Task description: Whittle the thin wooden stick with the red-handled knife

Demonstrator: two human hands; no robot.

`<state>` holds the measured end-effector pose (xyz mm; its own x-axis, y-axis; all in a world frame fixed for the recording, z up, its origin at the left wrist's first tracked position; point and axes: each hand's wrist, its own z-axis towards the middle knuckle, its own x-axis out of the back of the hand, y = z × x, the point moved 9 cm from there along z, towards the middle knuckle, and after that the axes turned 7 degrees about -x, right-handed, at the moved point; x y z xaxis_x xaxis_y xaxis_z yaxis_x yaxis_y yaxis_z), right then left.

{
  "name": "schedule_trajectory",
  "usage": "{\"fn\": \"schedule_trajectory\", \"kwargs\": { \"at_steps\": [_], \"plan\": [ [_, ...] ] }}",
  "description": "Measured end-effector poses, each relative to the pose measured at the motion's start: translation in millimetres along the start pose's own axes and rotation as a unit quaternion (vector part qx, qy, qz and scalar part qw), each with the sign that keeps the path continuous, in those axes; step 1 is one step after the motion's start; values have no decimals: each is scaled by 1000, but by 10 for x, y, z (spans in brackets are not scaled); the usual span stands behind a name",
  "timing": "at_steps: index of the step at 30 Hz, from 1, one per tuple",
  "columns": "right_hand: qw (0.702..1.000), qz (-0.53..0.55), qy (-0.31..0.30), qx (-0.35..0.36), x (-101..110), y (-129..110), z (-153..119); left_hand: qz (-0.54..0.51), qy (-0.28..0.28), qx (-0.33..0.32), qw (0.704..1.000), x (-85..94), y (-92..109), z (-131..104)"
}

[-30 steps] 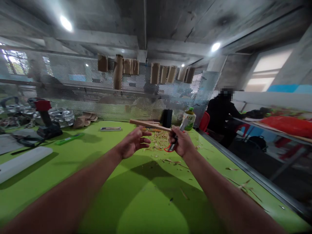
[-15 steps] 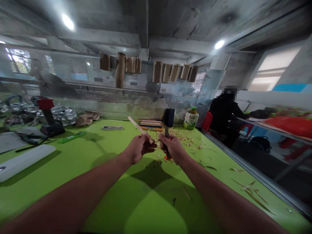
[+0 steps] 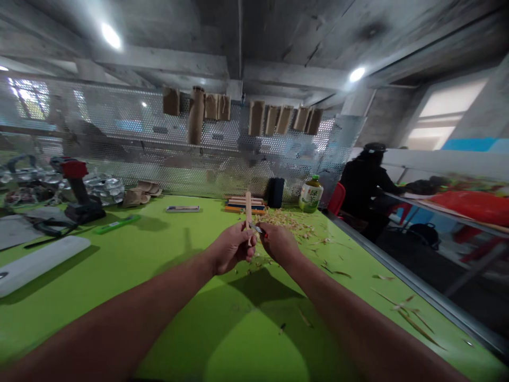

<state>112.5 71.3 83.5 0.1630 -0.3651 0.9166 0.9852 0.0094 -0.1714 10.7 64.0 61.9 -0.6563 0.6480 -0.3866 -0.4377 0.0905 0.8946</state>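
My left hand (image 3: 234, 246) is closed on the lower end of a narrow pale wooden strip (image 3: 248, 208), which stands nearly upright over the green table (image 3: 175, 307). Close beside it, my right hand (image 3: 279, 242) grips a knife (image 3: 255, 228) with a red part showing at the fingers. The blade points left and meets the strip just above my left fingers; whether its edge cuts into the wood is too small to tell. Curled pale shavings (image 3: 296, 223) lie behind and right of my hands.
Beyond my hands are stacked strips (image 3: 234, 203), a dark block (image 3: 275, 192) and a green-capped bottle (image 3: 311, 194). At left are a red and black drill (image 3: 81, 193) and a white case (image 3: 43, 264). A person in black (image 3: 363, 180) sits at the right.
The strip has swung from leaning left to nearly upright. My right hand has turned the knife from upright to pointing left, bringing the blade against the strip.
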Motion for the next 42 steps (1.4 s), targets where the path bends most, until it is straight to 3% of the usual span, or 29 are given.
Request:
{"fn": "schedule_trajectory", "kwargs": {
  "at_steps": [13, 21, 24, 26, 28, 31, 33, 37, 39, 42],
  "plan": [
    [996, -84, -19, -13, -107, -39, 30, 37, 88, 26, 995, 22, -143, -6],
    [997, -79, 2, -18, -44, -21, 91, 58, 82, 26, 995, -49, -103, -82],
    [994, -69, 18, -80, 14, 296, 186, 81, 63, 57, 993, -173, -192, -207],
    [984, -56, 20, -168, 59, 685, 245, 86, 18, 84, 993, -364, -278, -317],
    [978, -25, 7, -208, 74, 979, 298, 66, -60, 78, 993, -614, -308, -391],
    [971, 17, 27, -238, 143, 1174, 330, 30, -42, 49, 997, -594, -284, -355],
    [972, 30, 48, -228, 176, 1083, 314, 29, 6, 33, 999, -396, -271, -268],
    [993, 1, 29, -113, 73, 502, 216, 23, 58, 2, 998, -62, -238, -108],
    [998, -24, 4, -62, -15, 231, 144, 25, 67, -9, 997, -8, -217, -69],
    [998, -59, -15, -30, -86, 25, 72, 29, 75, -16, 997, -13, -198, -61]
  ]
}}
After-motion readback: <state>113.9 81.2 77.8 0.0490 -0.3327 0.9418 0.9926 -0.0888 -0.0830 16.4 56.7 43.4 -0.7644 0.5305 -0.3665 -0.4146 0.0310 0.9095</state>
